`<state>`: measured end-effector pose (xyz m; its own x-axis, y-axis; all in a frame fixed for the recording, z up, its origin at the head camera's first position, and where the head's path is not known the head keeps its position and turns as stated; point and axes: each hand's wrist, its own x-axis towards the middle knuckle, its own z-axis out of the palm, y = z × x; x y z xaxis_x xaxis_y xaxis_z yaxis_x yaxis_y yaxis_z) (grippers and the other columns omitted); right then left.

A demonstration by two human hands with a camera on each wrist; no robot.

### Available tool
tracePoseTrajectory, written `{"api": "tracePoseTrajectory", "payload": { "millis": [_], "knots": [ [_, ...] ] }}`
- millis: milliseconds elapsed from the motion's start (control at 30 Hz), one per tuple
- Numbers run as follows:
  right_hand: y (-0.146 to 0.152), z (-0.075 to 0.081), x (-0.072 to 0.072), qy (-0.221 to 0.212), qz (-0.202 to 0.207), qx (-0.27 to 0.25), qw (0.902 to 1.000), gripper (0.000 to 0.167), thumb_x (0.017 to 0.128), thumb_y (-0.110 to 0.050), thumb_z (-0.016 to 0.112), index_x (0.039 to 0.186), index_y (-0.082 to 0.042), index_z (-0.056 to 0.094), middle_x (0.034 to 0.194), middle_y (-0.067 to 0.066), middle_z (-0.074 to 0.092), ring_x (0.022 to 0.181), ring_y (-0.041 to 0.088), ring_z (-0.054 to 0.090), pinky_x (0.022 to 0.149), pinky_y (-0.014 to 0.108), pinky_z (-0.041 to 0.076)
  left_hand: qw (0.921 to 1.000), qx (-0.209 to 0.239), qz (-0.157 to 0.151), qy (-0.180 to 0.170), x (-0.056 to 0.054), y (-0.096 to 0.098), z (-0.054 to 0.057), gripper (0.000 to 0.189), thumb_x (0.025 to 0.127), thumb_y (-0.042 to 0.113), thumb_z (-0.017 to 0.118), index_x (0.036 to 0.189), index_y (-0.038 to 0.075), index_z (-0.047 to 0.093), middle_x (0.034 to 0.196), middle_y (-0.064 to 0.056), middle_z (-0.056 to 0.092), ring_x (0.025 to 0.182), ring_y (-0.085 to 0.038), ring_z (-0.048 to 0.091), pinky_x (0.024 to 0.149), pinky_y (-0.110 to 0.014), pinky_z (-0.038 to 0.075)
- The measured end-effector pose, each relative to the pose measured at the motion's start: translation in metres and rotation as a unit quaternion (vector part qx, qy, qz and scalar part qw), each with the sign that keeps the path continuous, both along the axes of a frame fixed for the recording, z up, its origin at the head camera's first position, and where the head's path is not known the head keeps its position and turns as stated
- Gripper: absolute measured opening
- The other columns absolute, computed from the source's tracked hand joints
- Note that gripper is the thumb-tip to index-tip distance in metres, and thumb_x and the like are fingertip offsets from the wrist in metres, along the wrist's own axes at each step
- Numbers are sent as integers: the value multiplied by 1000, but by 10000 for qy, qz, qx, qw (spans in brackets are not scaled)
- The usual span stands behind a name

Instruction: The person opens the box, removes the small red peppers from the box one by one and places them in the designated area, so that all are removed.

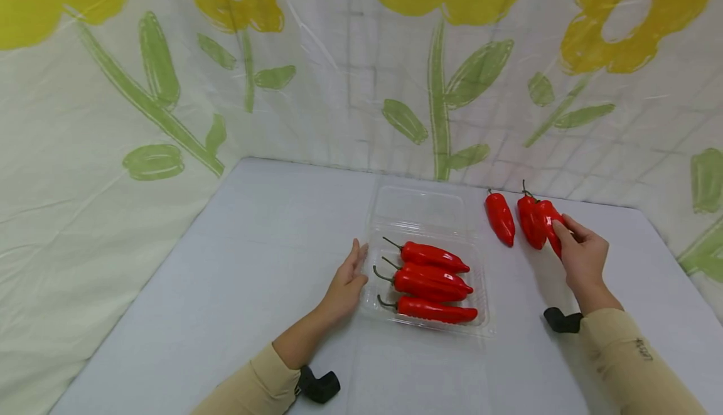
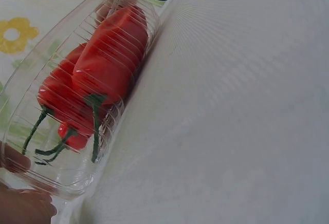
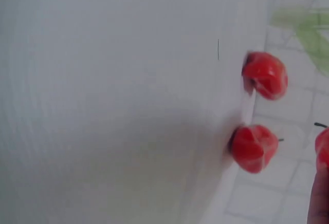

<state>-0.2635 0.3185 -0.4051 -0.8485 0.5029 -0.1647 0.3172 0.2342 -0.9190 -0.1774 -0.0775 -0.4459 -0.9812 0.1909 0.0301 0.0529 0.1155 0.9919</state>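
The left hand (image 1: 343, 283), fingers nearly straight, only touches the box (image 1: 482, 280), so a knock could slide it across the tabletop (image 1: 271, 245). Four peppers (image 1: 432, 285) lie inside; crowding could make another roll. Two loose peppers (image 1: 500, 219) lie rightward. Beside them, the right hand (image 1: 585, 264) pinches a smooth pepper (image 1: 549, 219); too light a hold could drop it.
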Motion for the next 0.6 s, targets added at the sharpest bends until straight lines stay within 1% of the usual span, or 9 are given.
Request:
{"api": "tracePoseTrajectory", "payload": {
  "millis": [33,100,133,200,233,267,367,500,600],
  "knots": [
    [6,-4,-4,54,-29,12,10000,57,83,-51,57,135,-33,46,142,-6,46,106,3,46,95,19,46,10000,-1,-4,2,0,0,0,70,83,-11,32,146,-7,1,153,-23,20,142,-33,16,114,-48,12],
    [18,-13,-12,163,-79,84,9998,57,80,-53,58,133,-35,48,137,-9,48,101,0,46,81,10,49,10000,-12,-19,-48,0,0,0,70,84,-10,32,147,-6,1,153,-22,19,142,-32,16,114,-47,13],
    [25,-16,-16,104,-69,172,9998,57,80,-54,57,134,-37,47,139,-10,47,103,1,46,83,12,49,10000,-6,-32,-66,-1,0,0,70,84,-10,32,147,-6,0,153,-21,19,142,-32,15,114,-46,13],
    [37,-27,-26,156,-139,150,9997,57,78,-56,58,132,-40,48,138,-12,46,104,1,44,66,5,48,10000,-23,-24,-67,-1,0,0,70,85,-10,33,147,-5,1,153,-21,19,142,-31,15,114,-46,12],
    [43,-32,-31,187,-184,61,9996,58,77,-56,60,132,-40,48,138,-11,45,105,2,44,61,4,46,10000,-47,-3,-82,-1,-1,0,70,85,-10,33,147,-5,1,153,-20,19,143,-31,15,114,-46,12],
    [48,-35,-35,158,-202,62,9997,58,77,-57,60,132,-41,48,140,-11,44,107,3,43,63,6,48,9999,-56,9,-87,-1,-1,0,70,85,-10,33,147,-5,1,153,-20,20,143,-31,15,114,-46,12],
    [60,-45,-46,248,-318,-78,9992,60,75,-56,62,131,-40,49,139,-10,44,107,4,42,56,4,45,9999,-81,40,-76,-1,-1,-1,70,85,-10,33,147,-4,2,153,-20,20,143,-31,15,114,-46,12],
    [72,-50,-54,323,-438,-167,9984,59,75,-54,64,130,-40,50,135,-13,45,108,3,42,61,4,45,10000,-28,-7,-37,-1,-1,-1,70,85,-11,33,147,-5,2,153,-22,19,142,-32,15,114,-46,12],
    [80,-54,-59,317,-551,-170,9978,57,75,-53,64,129,-42,50,138,-14,44,112,4,42,81,12,49,10000,8,-32,-6,-1,-1,-1,70,84,-12,33,147,-6,1,153,-23,19,142,-33,15,114,-46,12]
  ]
}}
